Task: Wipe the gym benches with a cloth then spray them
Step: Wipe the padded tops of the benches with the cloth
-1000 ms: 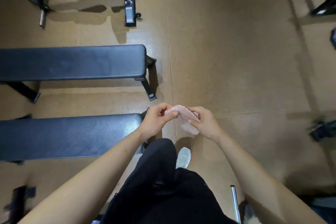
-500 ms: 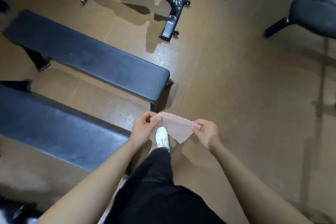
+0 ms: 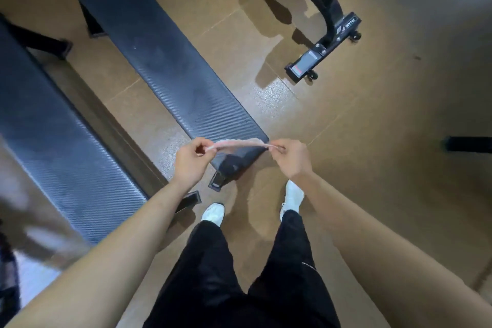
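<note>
Black textured vinyl fills my left side: the near bench point(image 3: 61, 146) runs along the edge of view, and the second bench point(image 3: 165, 66) lies just beside it, its end right in front of me. My left hand point(image 3: 190, 164) has thumb and fingers closed on one corner of the pink cloth point(image 3: 237, 144); my right hand point(image 3: 291, 158) has the other corner pinched the same way. The cloth is stretched between them above the bench end, not touching it — I judge this opens it flat for wiping. Farther right an adjustable bench frame point(image 3: 328, 21) stands well apart. No spray bottle is in view.
</note>
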A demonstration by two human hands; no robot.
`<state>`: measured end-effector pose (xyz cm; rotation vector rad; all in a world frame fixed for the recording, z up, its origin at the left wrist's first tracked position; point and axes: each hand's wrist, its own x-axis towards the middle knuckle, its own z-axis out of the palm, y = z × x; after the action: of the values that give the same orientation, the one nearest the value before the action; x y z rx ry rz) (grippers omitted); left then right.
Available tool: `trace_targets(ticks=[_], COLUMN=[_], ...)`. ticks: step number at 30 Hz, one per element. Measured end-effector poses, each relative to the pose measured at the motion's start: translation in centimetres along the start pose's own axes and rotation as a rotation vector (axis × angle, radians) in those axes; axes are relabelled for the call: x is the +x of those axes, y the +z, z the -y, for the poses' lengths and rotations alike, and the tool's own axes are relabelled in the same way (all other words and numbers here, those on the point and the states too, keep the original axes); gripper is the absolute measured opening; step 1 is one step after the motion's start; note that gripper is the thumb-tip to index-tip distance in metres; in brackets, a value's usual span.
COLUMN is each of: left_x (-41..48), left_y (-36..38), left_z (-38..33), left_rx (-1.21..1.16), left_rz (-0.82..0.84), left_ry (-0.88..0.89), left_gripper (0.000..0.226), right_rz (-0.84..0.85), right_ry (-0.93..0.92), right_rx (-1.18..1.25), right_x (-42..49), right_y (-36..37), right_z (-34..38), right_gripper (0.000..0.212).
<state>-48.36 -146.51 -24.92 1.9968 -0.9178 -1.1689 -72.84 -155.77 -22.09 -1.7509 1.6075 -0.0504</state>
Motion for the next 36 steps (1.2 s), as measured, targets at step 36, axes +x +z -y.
trace_targets(ticks=[36], left_x=[18.1], left_y=[36.4], left_z=[13.1], left_rx=[0.597], left_rz=[-0.488], left_ry=[-0.622], left_gripper=[0.079], right_rz=[0.791], right_ry=[-1.259], right_rx=[-0.954], right_x=[40.8], right_y=[13.7], right_z=[-4.1], right_gripper=[0.065])
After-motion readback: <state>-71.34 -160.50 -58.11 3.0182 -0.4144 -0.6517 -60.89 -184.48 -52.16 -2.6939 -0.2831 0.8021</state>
